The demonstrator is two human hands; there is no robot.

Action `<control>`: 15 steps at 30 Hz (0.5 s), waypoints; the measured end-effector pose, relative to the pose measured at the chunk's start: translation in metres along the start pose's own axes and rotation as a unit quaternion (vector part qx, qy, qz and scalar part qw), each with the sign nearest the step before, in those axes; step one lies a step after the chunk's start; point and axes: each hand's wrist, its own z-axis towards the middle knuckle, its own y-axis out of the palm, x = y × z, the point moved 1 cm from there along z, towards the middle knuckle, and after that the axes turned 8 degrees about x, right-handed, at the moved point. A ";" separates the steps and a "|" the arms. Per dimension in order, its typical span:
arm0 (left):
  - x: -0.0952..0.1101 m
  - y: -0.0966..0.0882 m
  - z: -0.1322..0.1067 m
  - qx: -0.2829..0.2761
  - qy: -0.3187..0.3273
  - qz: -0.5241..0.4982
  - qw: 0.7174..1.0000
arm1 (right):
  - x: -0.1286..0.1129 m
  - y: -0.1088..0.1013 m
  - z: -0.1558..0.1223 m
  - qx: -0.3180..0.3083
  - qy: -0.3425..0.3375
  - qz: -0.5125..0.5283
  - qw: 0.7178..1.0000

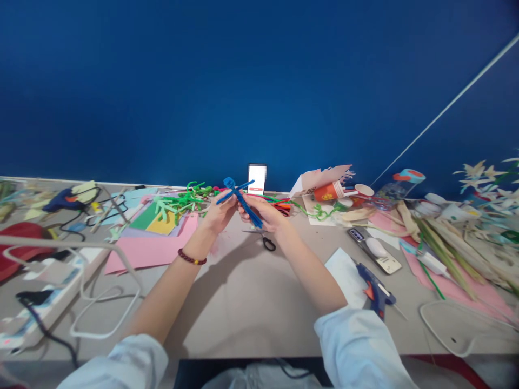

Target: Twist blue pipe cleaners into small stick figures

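Blue twisted pipe-cleaner stick figure, centre of the frame, pinched between the fingers of bare left hand and bare right hand, above black-handled steel scissors; uneven pulling could perhaps unwind the twists, a slack pinch risking a drop.

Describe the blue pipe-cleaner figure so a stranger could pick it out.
Above the craft table by the blue wall, the left hand and right hand hold the blue pipe-cleaner figure. Its looped head and spread arms set it apart from the green pipe cleaners.
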 end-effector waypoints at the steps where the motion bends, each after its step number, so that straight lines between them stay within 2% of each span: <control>1: 0.001 0.000 0.000 -0.003 0.001 -0.003 1.000 | 0.000 0.000 0.000 -0.016 0.006 0.010 1.000; 5: 0.002 -0.002 0.002 0.034 0.002 -0.023 0.999 | 0.002 -0.003 0.001 -0.049 0.004 0.032 0.998; 8: 0.000 -0.001 0.004 0.060 0.008 -0.012 0.998 | 0.003 -0.003 0.002 -0.018 -0.009 0.041 0.999; 11: 0.000 0.001 0.004 0.059 0.004 0.007 0.998 | 0.002 -0.002 0.002 0.016 -0.013 0.051 0.999; 15: 0.002 0.004 0.001 0.056 0.003 0.018 0.998 | -0.001 0.001 0.001 0.016 -0.003 0.062 0.998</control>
